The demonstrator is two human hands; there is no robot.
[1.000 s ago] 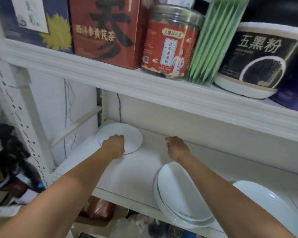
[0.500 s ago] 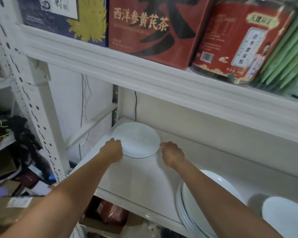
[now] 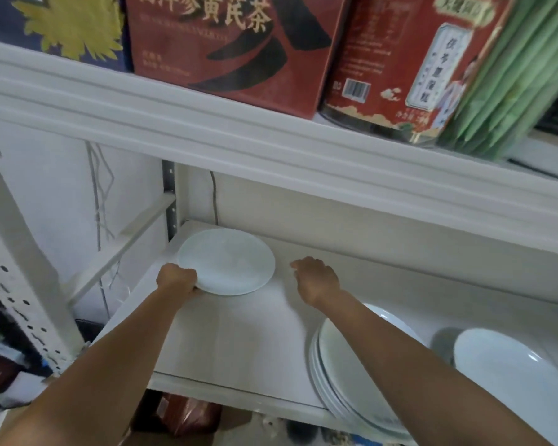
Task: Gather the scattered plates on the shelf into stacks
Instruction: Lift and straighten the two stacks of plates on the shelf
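Observation:
A small round white plate [image 3: 227, 260] lies at the back left corner of the white shelf [image 3: 232, 346]. My left hand [image 3: 176, 278] grips its near left rim, and that edge looks slightly raised. My right hand [image 3: 316, 278] hovers just right of the plate, fingers curled loosely, holding nothing and not touching it. A stack of larger white plates [image 3: 342, 381] sits at the shelf's front edge under my right forearm. Another large white plate [image 3: 509, 371] rests at the far right.
The upper shelf board [image 3: 271, 146] hangs low over the plates and carries a red box [image 3: 232, 40], a red jar [image 3: 397, 59] and green packets [image 3: 509, 78]. A perforated white upright [image 3: 16, 268] stands at the left, with clutter on the floor below.
My left hand has closed on the small plate's rim. My right hand has come off the plate's right edge and moved a little to the right. The camera has moved closer.

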